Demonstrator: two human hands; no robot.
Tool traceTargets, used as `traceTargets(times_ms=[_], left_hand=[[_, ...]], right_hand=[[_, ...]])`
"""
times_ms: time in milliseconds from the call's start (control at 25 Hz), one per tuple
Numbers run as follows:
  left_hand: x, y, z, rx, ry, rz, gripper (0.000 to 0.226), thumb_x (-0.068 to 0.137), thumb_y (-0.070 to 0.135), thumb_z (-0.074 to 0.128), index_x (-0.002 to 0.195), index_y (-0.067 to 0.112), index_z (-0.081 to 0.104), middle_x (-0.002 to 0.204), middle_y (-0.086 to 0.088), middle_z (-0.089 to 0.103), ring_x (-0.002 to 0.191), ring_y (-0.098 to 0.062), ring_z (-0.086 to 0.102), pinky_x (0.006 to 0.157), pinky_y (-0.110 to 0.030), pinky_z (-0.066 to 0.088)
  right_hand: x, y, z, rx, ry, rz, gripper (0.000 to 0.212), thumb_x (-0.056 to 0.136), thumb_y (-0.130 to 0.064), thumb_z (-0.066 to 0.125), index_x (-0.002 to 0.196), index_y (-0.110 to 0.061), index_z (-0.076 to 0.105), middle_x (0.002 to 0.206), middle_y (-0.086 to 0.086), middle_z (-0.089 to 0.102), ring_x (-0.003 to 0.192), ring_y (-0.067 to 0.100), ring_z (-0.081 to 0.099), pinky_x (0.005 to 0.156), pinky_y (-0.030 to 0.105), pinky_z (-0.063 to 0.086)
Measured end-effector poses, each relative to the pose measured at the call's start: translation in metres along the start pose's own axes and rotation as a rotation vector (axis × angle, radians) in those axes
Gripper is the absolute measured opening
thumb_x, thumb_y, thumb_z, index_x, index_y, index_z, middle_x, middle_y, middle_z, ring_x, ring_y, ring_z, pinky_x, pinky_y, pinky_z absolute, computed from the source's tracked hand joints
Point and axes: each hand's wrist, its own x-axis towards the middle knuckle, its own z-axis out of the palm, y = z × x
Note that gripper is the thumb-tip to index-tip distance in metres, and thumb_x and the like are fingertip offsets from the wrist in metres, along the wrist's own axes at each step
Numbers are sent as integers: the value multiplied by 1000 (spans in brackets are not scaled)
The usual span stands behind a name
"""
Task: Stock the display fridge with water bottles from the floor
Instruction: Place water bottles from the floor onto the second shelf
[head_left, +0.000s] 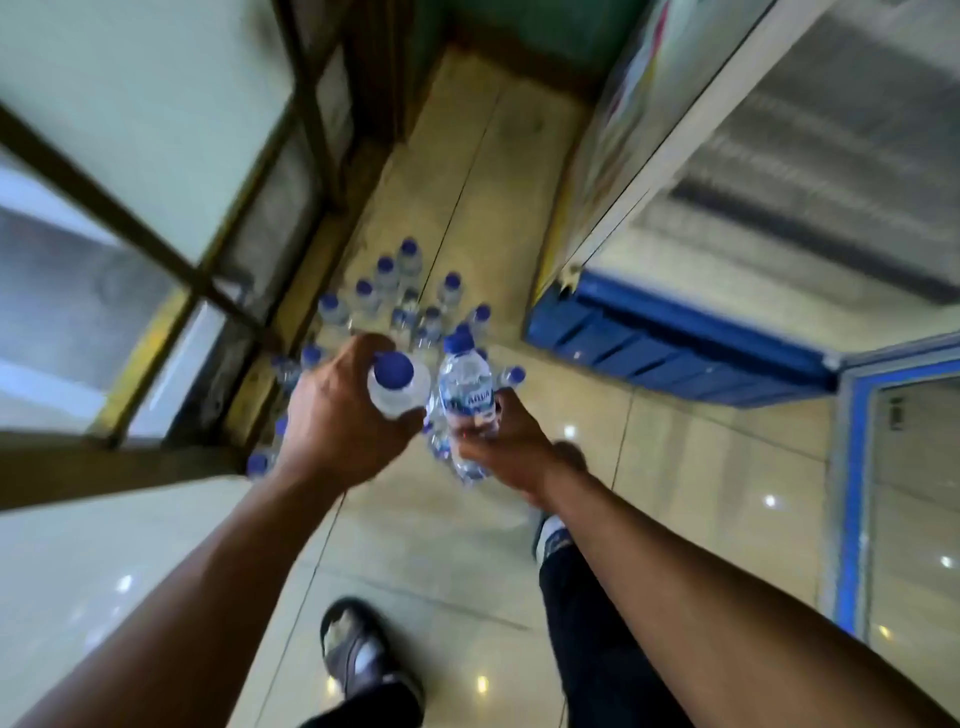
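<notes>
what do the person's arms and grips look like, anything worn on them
Both forearms are bare as far up as the picture shows: no sleeves, watch or bands on the left arm or right arm. The left grip and right grip wear no gloves; no rings show.

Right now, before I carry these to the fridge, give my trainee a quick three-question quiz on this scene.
1. True or false: the left hand grips a clear plastic blue-capped bottle.
2. The right hand grips: A) a labelled clear water bottle; B) a cloth; C) nothing.
3. Fill in: the spare blue-capped bottles stand on the tiled ___.
Key: 1 true; 2 A; 3 floor.
</notes>
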Motion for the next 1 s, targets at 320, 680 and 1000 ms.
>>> traceTargets(times_ms=[320,680,1000], left_hand=[[-34,285,-149,-358,-7,382,56,59,30,92,103,43,60,91,33,67,82,9,66,69,-14,52],[-13,537,-157,-465,-72,658,58,64,29,90,108,48,57,97,25,71,89,6,68,79,-15,55],[26,626,-109,-515,-21,598,57,67,25,89,109,47,57,100,21,72,91,1,69,81,-21,55]], right_hand=[[-227,-216,-214,291,195,-464,51,76,-6,70,122,-21,56,96,1,67,88,16,62,77,33,51],[-299,-318,-466,389,690,-747,56,77,5,79,124,-18,59,111,-3,72,94,2,69,72,15,53],[-218,-352,-572,273,729,-701,60,78,3,78,123,-26,52,115,-4,67,109,21,65,97,39,54]])
